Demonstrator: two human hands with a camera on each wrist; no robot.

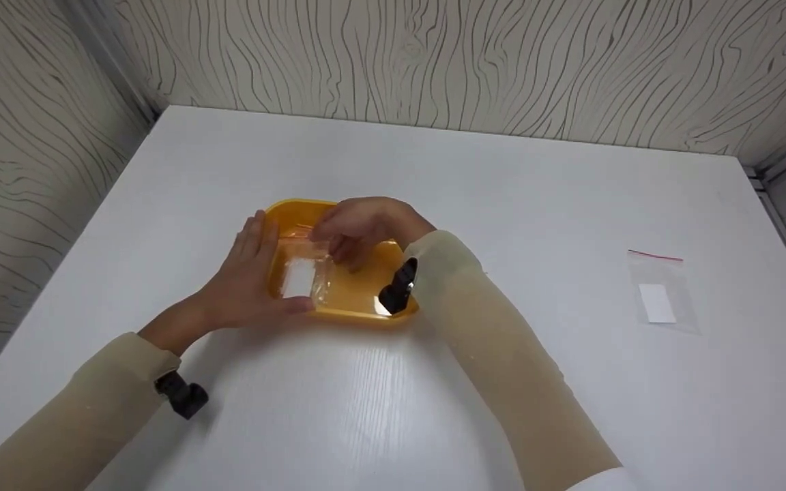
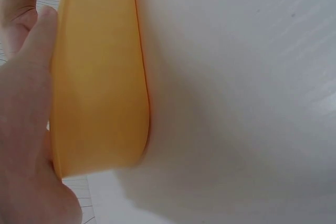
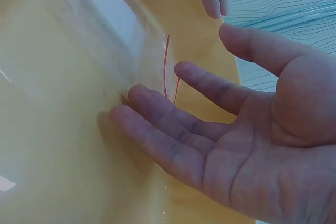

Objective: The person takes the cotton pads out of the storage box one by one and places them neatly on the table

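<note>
While the straight-fingered left hand braces the tray, the empty right hand inside apparently reaches for the bag, needing a pinch

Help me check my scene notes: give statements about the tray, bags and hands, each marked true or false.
1. The left hand touches the tray while the right hand is over it. True.
2. The tray is blue. False: it is yellow.
3. The tray bag has a white slip inside. True.
4. The right hand pinches the tray bag. False: its thumb and fingers are apart.
5. The table bag has a red strip along one edge. True.
6. The table bag lies left of the tray in the head view. False: it lies right of it.
</note>
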